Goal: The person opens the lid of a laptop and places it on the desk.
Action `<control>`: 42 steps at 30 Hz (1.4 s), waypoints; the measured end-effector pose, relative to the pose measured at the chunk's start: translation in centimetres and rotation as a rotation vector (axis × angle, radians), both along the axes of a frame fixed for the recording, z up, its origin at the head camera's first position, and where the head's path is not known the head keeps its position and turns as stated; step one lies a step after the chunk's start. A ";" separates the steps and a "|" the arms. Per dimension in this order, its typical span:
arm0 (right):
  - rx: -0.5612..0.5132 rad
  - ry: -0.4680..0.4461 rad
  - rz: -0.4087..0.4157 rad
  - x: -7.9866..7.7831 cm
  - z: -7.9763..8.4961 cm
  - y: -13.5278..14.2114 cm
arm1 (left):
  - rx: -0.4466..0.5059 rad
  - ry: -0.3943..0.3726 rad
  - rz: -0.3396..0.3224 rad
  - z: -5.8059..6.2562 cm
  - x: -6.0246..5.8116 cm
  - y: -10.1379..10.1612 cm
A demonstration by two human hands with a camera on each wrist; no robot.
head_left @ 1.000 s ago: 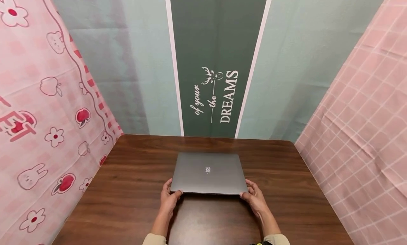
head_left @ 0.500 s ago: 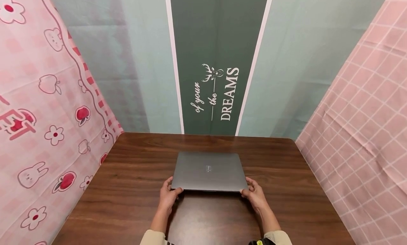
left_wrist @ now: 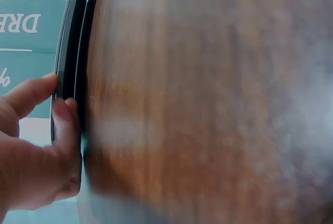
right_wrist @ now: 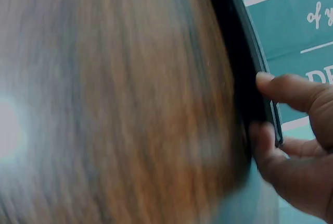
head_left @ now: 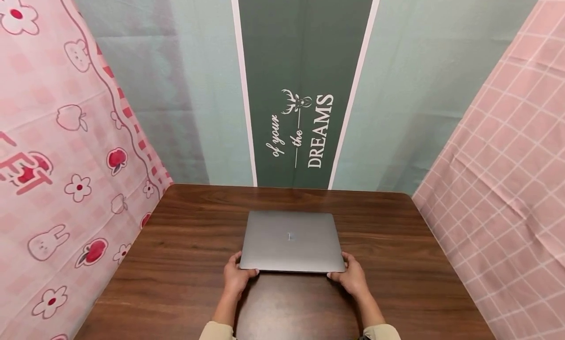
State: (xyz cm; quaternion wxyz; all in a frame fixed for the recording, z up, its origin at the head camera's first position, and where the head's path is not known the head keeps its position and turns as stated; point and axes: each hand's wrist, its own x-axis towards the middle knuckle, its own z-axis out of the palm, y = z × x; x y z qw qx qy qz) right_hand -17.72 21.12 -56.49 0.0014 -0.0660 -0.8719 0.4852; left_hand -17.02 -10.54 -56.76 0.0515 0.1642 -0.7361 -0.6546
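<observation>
A closed grey laptop [head_left: 289,251] with a small shiny logo on its lid is at the middle of the wooden table. My left hand [head_left: 237,278] grips its near left corner, thumb along the front edge and fingers at the side. At the near right corner my right hand [head_left: 353,278] holds it the same way. Both wrist views show the laptop's thin dark edge [left_wrist: 66,47] between thumb and fingers, close over the tabletop. The fingertips beneath the laptop are hidden in the head view.
The brown wooden table [head_left: 185,261] has rounded far corners. A green curtain [head_left: 295,45] with white lettering hangs behind it. Pink patterned cloth [head_left: 53,183] hangs on the left, and pink checked cloth [head_left: 503,183] on the right.
The laptop's near edge has come slightly toward me in the last half second. Both thumbs have shifted a little inward along that edge.
</observation>
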 end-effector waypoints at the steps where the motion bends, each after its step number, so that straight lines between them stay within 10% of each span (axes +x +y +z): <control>1: 0.053 0.006 -0.004 0.1 0.1 0.0 | -0.061 -0.005 0.003 0.0 0.0 0.1; 8: 0.231 0.031 -0.037 0.5 0.7 -0.6 | -0.378 -0.026 0.030 0.4 -0.3 -0.1; 42: 0.227 0.017 -0.122 1.1 0.1 -1.2 | -0.439 -0.062 0.025 0.7 -0.1 -0.2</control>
